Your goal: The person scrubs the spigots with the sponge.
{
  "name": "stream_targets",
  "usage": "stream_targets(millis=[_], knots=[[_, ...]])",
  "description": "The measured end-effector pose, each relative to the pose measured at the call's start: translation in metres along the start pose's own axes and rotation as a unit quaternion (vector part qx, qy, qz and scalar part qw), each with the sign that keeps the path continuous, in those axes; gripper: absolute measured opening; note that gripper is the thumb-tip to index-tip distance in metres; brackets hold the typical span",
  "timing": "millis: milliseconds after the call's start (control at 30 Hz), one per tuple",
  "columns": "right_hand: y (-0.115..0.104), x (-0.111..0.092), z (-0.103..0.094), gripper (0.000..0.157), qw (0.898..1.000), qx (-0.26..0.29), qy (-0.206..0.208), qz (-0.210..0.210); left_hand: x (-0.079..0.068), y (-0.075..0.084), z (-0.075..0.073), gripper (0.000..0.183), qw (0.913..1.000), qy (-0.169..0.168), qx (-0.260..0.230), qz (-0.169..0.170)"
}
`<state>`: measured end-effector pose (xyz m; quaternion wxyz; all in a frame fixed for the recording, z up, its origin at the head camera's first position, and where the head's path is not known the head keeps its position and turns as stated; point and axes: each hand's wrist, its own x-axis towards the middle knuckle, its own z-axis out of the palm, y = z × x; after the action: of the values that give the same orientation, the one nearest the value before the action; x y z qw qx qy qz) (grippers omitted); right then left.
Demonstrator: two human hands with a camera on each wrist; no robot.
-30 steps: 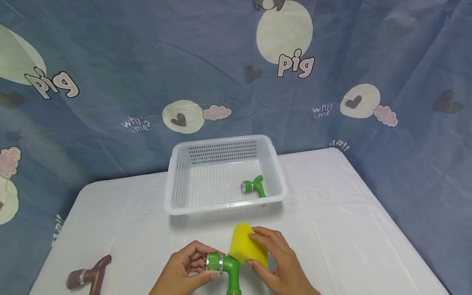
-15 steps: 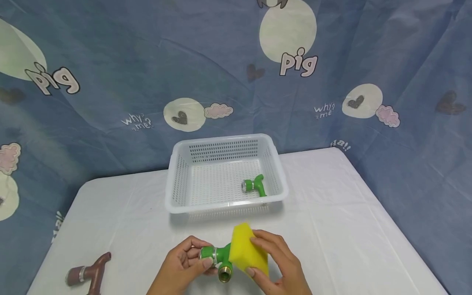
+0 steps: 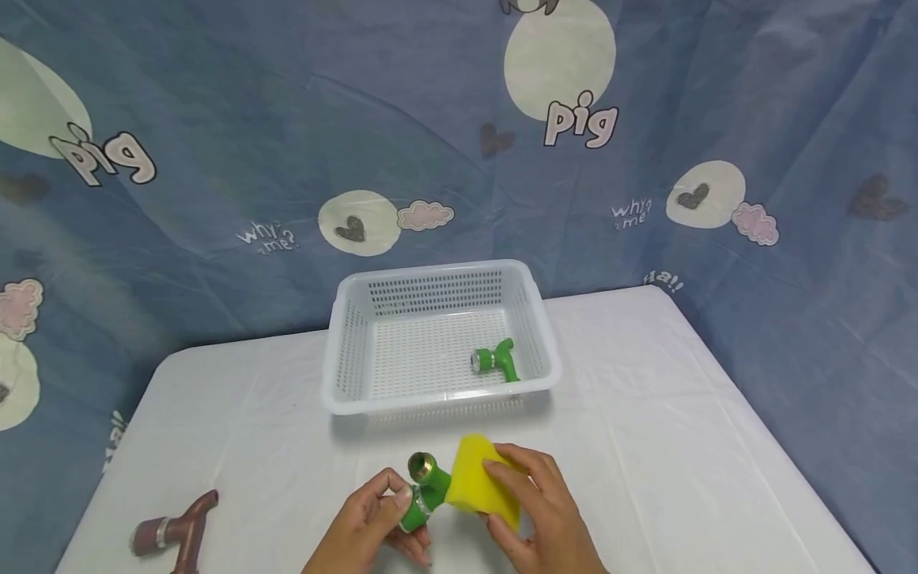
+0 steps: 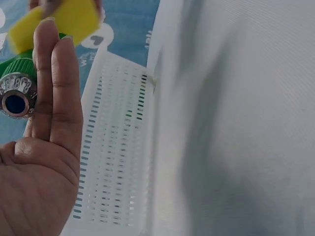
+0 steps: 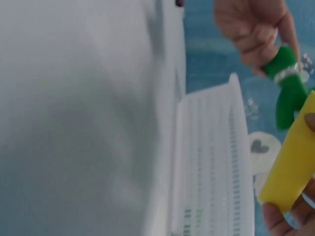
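My left hand (image 3: 373,514) pinches a green plastic tap (image 3: 433,494) by its ribbed, silver-ringed end, thumb on top. The tap's brass-lined opening points up and back toward the basket. In the left wrist view, the silver ring of the tap (image 4: 18,96) faces the camera beside two straight fingers. My right hand (image 3: 548,510) grips a yellow sponge (image 3: 479,482), thumb below and fingers over its right side. The sponge's left side is right at the tap's spout end, which it partly hides. In the right wrist view the sponge (image 5: 290,160) overlaps the tap (image 5: 290,88).
A white perforated basket (image 3: 437,402) stands behind my hands, with a second green tap (image 3: 496,360) lying in its right front corner. A brown tap (image 3: 179,532) lies at the left of the white-covered table (image 3: 681,446). A blue patterned cloth (image 3: 430,119) hangs behind.
My left hand has turned the tap, so its brass opening swung from facing down and toward me to facing up and away. The sponge stays in my right hand, nearly in place.
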<state>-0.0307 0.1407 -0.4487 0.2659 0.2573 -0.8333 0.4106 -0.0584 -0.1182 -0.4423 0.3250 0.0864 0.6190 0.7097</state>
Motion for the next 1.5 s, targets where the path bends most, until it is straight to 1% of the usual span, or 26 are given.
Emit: stream_targets(millis=[67, 133, 233, 333, 400, 467, 533, 633, 733, 867, 967, 1000, 1100, 1200, 1333, 1400, 1500], knots=[[0.003, -0.002, -0.002, 0.045, 1.000, -0.016, 0.003, 0.015, 0.001, 0.001, -0.001, 0.029, 1.0000, 0.002, -0.001, -0.007], [0.004, -0.003, -0.003, 0.045, 1.000, -0.016, 0.009, 0.020, 0.001, 0.002, -0.002, 0.030, 0.9999, 0.005, 0.000, -0.009], [-0.001, -0.002, -0.003, 0.044, 1.000, -0.004, 0.021, 0.002, 0.002, 0.002, -0.002, 0.034, 0.9998, 0.014, 0.005, -0.016], [-0.013, -0.002, 0.001, 0.044, 1.000, -0.002, 0.009, -0.020, 0.003, 0.002, -0.001, 0.041, 0.9990, 0.028, 0.008, -0.033], [-0.023, -0.002, 0.005, 0.045, 0.999, -0.005, -0.006, -0.035, 0.004, 0.001, 0.002, 0.045, 0.9985, 0.027, -0.003, -0.048], [-0.029, -0.002, 0.011, 0.045, 0.999, -0.014, -0.015, -0.048, 0.004, 0.000, 0.004, 0.048, 0.9979, 0.016, -0.018, -0.060], [-0.032, -0.001, 0.016, 0.042, 0.997, -0.028, -0.006, -0.066, 0.005, -0.002, 0.007, 0.051, 0.9975, -0.006, -0.031, -0.063], [-0.031, 0.000, 0.023, 0.039, 0.995, -0.061, 0.007, -0.073, 0.006, -0.005, 0.009, 0.050, 0.9963, -0.043, -0.049, -0.055], [-0.028, -0.003, 0.025, 0.038, 0.994, -0.085, 0.011, -0.073, 0.007, -0.008, 0.010, 0.045, 0.9948, -0.068, -0.059, -0.046], [-0.019, -0.011, 0.022, 0.039, 0.992, -0.110, 0.011, -0.056, 0.009, -0.010, 0.011, 0.040, 0.9942, -0.072, -0.063, -0.048], [-0.011, -0.015, 0.018, 0.040, 0.991, -0.133, 0.001, -0.021, 0.009, -0.009, 0.010, 0.040, 0.9942, -0.069, -0.066, -0.051], [-0.008, -0.015, 0.016, 0.040, 0.991, -0.136, 0.005, -0.017, 0.009, -0.008, 0.010, 0.039, 0.9941, -0.068, -0.067, -0.051], [-0.001, -0.015, 0.013, 0.041, 0.991, -0.133, 0.018, -0.003, 0.007, -0.005, 0.007, 0.037, 0.9944, -0.068, -0.067, -0.046], [0.004, -0.012, 0.010, 0.041, 0.992, -0.119, 0.040, -0.005, 0.006, -0.002, 0.006, 0.037, 0.9946, -0.067, -0.067, -0.042], [0.001, -0.005, 0.010, 0.044, 0.995, -0.087, 0.045, -0.008, 0.005, -0.001, 0.007, 0.038, 0.9951, -0.064, -0.068, -0.033], [-0.003, 0.001, 0.012, 0.044, 0.996, -0.064, 0.055, -0.029, 0.005, -0.001, 0.009, 0.037, 0.9951, -0.067, -0.068, -0.024], [-0.011, 0.010, 0.015, 0.042, 0.993, -0.041, 0.073, -0.077, 0.005, -0.001, 0.012, 0.035, 0.9955, -0.069, -0.063, -0.011]])
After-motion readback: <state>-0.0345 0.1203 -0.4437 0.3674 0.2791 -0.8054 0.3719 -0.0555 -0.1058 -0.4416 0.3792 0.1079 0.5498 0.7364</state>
